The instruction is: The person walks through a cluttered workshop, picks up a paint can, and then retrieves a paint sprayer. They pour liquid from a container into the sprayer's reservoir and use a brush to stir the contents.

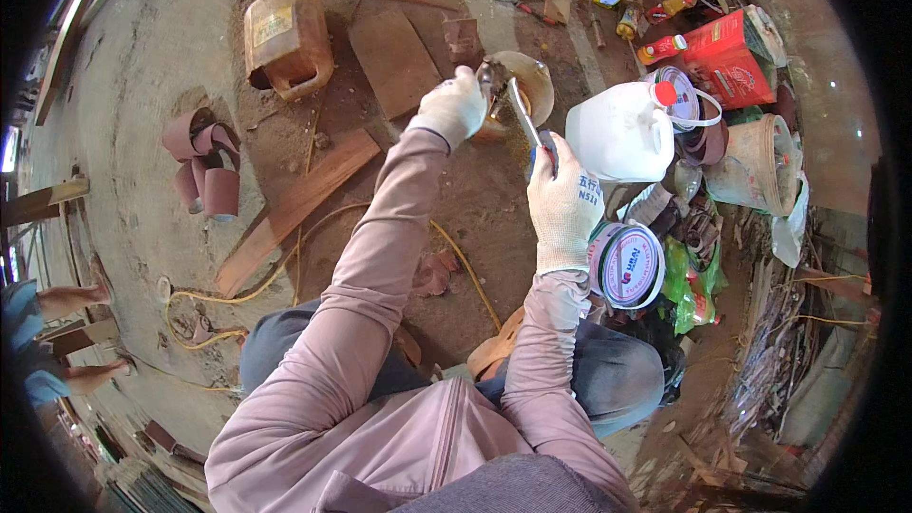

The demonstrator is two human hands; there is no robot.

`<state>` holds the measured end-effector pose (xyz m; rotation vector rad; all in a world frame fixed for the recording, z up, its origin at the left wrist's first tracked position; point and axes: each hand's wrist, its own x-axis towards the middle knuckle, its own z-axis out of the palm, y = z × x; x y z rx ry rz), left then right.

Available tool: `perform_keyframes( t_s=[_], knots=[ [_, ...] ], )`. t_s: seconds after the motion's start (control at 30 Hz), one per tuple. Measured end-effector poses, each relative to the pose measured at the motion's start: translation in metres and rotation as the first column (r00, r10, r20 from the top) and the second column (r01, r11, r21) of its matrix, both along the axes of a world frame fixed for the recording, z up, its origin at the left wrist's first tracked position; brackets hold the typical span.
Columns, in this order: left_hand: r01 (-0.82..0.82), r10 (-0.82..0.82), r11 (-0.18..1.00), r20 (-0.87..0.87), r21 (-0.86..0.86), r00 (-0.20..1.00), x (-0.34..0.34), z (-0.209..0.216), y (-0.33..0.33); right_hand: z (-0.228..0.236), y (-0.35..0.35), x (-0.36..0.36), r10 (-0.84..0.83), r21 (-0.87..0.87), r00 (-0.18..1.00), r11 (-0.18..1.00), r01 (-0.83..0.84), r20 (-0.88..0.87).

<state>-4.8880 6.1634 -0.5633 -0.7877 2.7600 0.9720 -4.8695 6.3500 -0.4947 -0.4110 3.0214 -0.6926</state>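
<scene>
My right hand [566, 199], in a white knitted glove, is closed round the handle of a knife-like tool [523, 112] with a narrow metal blade. The blade points up and leftward, over the near side of a pale, translucent round container [534, 85]. My left hand [450, 108], also gloved, is closed at that container's left side. A small dark metal piece [486, 81] sticks out from its fingers; its kind is unclear. Close to my right hand stands a white jug [617, 133] with a red cap. Below it is a paint tin [631, 266] with a white lid.
Left of my hands lie a cut-open brown jerrycan [285, 38], sandpaper rolls [204, 161] and a wooden plank [296, 214]. A yellow cord [328, 218] crosses the ground. Rightward are a red box [727, 57], a dirty bucket [755, 166] and bottles. Another person's legs [71, 299] show far left.
</scene>
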Motion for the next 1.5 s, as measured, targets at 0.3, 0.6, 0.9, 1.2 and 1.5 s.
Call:
perform_keyframes(
  t_s=[0.3, 0.6, 0.9, 1.2, 1.5],
  knots=[
    [0.178, -0.179, 0.961, 0.014, -0.21, 0.984, -0.017, 0.028, 0.013, 0.032, 0.012, -0.026, 0.108, 0.01, 0.994, 0.994, -0.108, -0.004],
    [0.048, -0.041, 0.998, -0.161, 0.041, 0.986, -0.027, 0.054, 0.025, 0.04, 0.017, 0.032, -0.005, -0.014, 0.999, 1.0, 0.006, 0.052],
    [0.0, -0.021, 0.997, -0.264, -0.08, 0.964, 0.006, 0.029, 0.04, 0.029, 0.044, 0.056, 0.02, -0.19, 0.993, 0.981, -0.043, -0.12],
    [-0.232, 0.207, 0.97, -0.256, -0.068, 0.944, 0.003, 0.038, 0.039, 0.035, 0.043, 0.082, 0.104, -0.325, 0.971, 0.93, -0.172, -0.216],
    [-0.108, 0.15, 0.983, -0.312, 0.148, 0.938, 0.031, 0.067, 0.001, 0.036, 0.03, 0.003, 0.002, -0.012, 0.998, 1.0, -0.003, -0.061]
  ],
)
